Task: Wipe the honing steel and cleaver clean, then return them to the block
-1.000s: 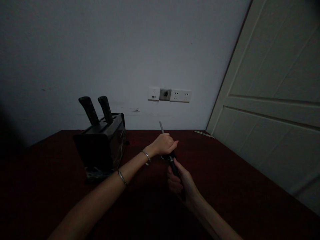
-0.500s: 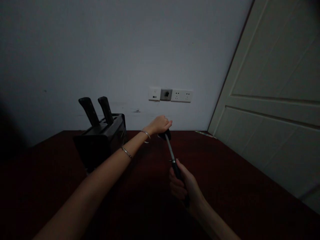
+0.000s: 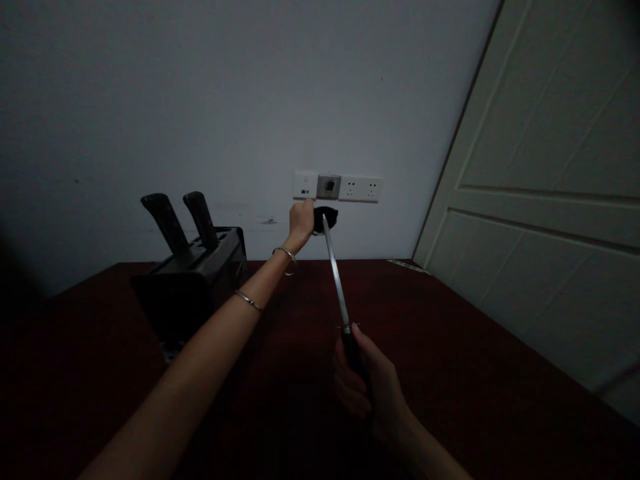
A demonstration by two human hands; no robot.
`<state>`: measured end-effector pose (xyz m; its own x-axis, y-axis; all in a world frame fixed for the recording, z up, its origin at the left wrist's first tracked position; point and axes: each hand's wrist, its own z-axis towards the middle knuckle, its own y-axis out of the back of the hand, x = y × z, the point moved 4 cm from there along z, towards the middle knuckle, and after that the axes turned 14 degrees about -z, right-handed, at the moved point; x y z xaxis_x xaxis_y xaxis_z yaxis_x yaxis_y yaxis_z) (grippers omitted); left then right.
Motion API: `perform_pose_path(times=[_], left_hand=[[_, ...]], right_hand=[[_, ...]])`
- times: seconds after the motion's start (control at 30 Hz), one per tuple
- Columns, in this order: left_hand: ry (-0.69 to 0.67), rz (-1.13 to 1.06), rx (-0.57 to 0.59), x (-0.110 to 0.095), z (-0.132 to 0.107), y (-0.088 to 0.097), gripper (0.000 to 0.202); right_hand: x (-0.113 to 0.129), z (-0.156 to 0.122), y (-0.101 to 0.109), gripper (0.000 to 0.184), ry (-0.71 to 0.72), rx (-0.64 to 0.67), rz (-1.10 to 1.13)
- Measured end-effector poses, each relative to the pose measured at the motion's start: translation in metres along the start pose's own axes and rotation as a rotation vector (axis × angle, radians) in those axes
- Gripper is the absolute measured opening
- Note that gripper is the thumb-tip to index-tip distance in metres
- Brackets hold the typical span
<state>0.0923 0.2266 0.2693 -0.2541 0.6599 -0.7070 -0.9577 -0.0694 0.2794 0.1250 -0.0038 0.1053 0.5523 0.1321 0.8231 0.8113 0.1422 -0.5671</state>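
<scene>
My right hand [image 3: 367, 380] is closed around the black handle of a honing steel [image 3: 336, 277], whose grey rod points away from me and up. Farther out, my left hand [image 3: 301, 221] is closed in a fist at a knife [image 3: 327, 217]. Only its dark, pointed blade shows, strongly foreshortened; the fist hides its handle. The rod's tip overlaps the blade in view, though I cannot tell whether they touch. Two bangles circle my left forearm. To its left stands a black knife block [image 3: 173, 293] with two black-handled knives [image 3: 183, 220] in its top.
A dark red tabletop [image 3: 320, 300] lies beneath my hands. Behind it rises a pale wall with a row of sockets and switches [image 3: 337, 187]. A panelled door [image 3: 540, 253] stands at the right. A thin flat strip [image 3: 407, 266] lies at the table's back right.
My left hand and the knife have moved up and away, from near the guard end to the tip of the honing steel. More of the rod shows. My right hand has barely shifted.
</scene>
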Motion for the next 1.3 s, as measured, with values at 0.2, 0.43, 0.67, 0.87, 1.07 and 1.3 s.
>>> perform_pose_path(times=[0.2,0.43,0.67,0.87,1.07,1.3], left_hand=[[0.150,-0.270,-0.010,-0.019,-0.043,0.000,0.039],[0.371,-0.595,0.140,-0.015,-0.101,-0.003,0.047],[0.709,-0.821,0.415,0.013,-0.158,-0.001,0.035],[0.687,-0.668,0.322,0.021,-0.177,0.021,0.030],[0.574,-0.618,0.245,0.010,-0.187,0.036,0.033],[0.353,-0.463,0.080,-0.008,-0.204,0.050,0.024]], right_hand=[[0.000,0.000,0.001,0.042,0.084,0.110,0.008],[-0.009,0.003,0.001,0.042,0.093,0.158,-0.018],[-0.008,0.003,0.002,0.042,0.086,0.103,-0.074],[-0.007,0.004,0.003,0.045,0.101,0.041,-0.152],[-0.009,0.006,0.007,0.044,0.130,0.020,-0.205],[-0.008,0.008,0.012,0.046,0.167,-0.073,-0.307]])
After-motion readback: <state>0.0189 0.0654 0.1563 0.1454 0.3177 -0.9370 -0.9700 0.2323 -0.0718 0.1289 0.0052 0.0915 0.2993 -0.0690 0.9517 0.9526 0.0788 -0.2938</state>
